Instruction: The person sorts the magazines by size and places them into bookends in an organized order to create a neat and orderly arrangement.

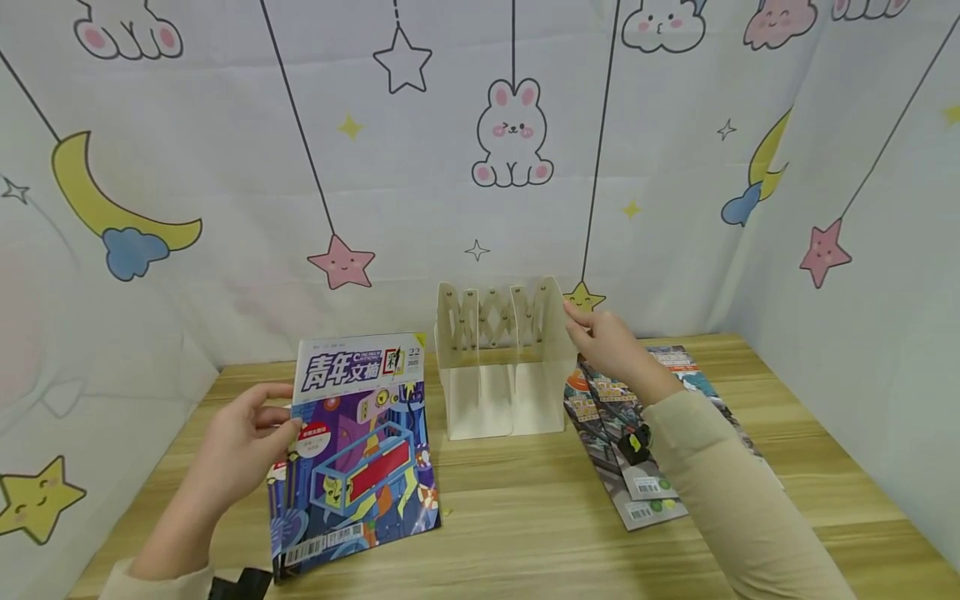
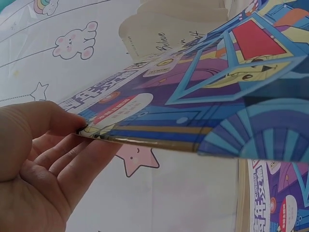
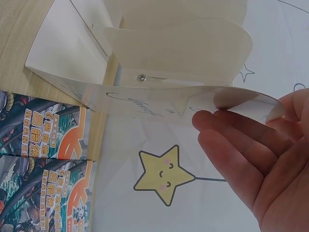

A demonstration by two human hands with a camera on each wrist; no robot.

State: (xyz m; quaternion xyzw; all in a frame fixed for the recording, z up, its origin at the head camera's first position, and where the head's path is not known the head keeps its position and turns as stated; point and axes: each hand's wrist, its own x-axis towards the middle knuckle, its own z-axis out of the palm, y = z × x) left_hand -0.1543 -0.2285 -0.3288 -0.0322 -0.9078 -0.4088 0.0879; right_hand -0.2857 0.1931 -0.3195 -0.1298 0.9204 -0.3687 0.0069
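My left hand (image 1: 243,446) pinches the left edge of a colourful magazine (image 1: 375,492) between thumb and fingers. The magazine is raised and tilted, its purple and blue cover facing up; in the left wrist view a second magazine (image 2: 273,203) with the same cover lies beneath it. At the back middle stands a cream expandable book rack (image 1: 468,412) with upright dividers and a crisscross folding back. My right hand (image 1: 615,346) grips the outer edge of its right end panel (image 3: 159,99), fingers against the lettered outer face.
Several magazines (image 1: 645,510) lie overlapping on the wooden table (image 1: 517,533), right of the rack and partly under my right forearm. Behind the table hangs a white cloth (image 1: 420,200) printed with stars, moons and rabbits, close to the rack's back.
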